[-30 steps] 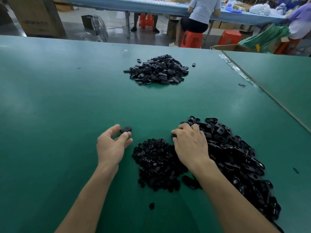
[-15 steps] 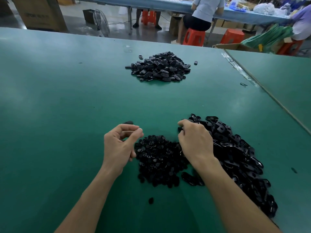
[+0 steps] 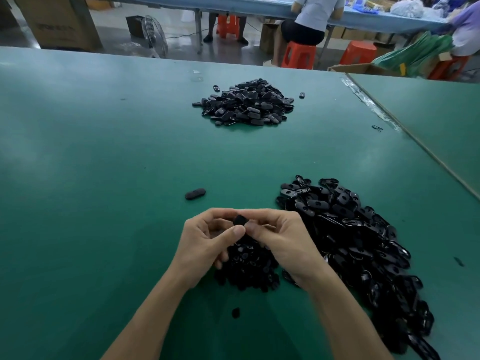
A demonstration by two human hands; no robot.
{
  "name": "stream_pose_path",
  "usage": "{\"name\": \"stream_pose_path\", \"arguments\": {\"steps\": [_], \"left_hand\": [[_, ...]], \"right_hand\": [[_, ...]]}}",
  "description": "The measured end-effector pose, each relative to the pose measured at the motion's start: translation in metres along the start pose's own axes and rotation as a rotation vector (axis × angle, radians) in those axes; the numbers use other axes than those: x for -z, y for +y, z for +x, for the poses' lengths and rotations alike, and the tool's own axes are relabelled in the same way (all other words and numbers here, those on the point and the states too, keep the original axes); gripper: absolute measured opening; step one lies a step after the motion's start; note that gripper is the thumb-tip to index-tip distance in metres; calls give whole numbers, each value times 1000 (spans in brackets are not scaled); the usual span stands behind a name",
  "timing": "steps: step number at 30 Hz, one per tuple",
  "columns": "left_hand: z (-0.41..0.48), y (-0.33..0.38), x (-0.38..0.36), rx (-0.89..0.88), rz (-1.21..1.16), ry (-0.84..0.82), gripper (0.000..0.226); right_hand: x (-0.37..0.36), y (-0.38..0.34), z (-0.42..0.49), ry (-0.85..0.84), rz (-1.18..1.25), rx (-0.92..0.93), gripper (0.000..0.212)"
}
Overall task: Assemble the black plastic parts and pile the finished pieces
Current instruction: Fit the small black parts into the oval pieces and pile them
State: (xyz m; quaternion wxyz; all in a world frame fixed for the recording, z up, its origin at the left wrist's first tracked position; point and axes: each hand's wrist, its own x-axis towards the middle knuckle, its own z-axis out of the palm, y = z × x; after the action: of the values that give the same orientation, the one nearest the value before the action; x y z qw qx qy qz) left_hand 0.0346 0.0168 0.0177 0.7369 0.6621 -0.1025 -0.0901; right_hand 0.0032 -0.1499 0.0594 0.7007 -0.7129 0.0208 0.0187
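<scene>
Green matte worktable (image 3: 104, 178), orange stools (image 3: 298, 54) behind. Both hands have left their heaps and meet at centre: left hand (image 3: 205, 245) and right hand (image 3: 283, 242) together pinch a small black part (image 3: 240, 220), so fitting starts, I'd judge. A smooth oval piece (image 3: 195, 194) lies loose at 11 o'clock. Glossy oval shells (image 3: 350, 229) heap at 3, the finished pile (image 3: 246, 105) sits at 12.

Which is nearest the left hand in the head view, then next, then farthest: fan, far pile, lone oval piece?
1. The lone oval piece, on the table just ahead of the left hand, which pinches a part.
2. The far pile, mid-table, ahead and slightly right.
3. The fan, on the floor past the table's far edge.
</scene>
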Motion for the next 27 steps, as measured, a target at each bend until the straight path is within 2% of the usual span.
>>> {"name": "stream_pose_path", "arguments": {"steps": [2, 5, 9, 11, 17, 21, 24, 27], "left_hand": [[0, -2, -1, -2, -18, -10, 16], [0, -1, -1, 5, -98, 4, 13], [1, -1, 0, 2, -139, 17, 6], [1, -2, -1, -1, -139, 3, 6], [2, -4, -4, -4, -107, 57, 9], [3, -4, -3, 6, -121, 32, 30], [4, -5, -4, -20, -124, 24, 23], [5, -7, -4, -18, -151, 66, 19]], "right_hand": [[-1, 1, 1, 6, -84, -2, 27], [-3, 4, 2, 101, -212, -10, 26], [-4, 9, -2, 119, -332, -5, 8], [-5, 11, -4, 131, -338, 5, 5], [-7, 15, -6, 171, -302, 7, 13], [-6, 15, -6, 212, -334, 25, 15], [-4, 17, -7, 289, -373, 46, 16], [-1, 17, -11, 311, -575, 101, 20]]}}
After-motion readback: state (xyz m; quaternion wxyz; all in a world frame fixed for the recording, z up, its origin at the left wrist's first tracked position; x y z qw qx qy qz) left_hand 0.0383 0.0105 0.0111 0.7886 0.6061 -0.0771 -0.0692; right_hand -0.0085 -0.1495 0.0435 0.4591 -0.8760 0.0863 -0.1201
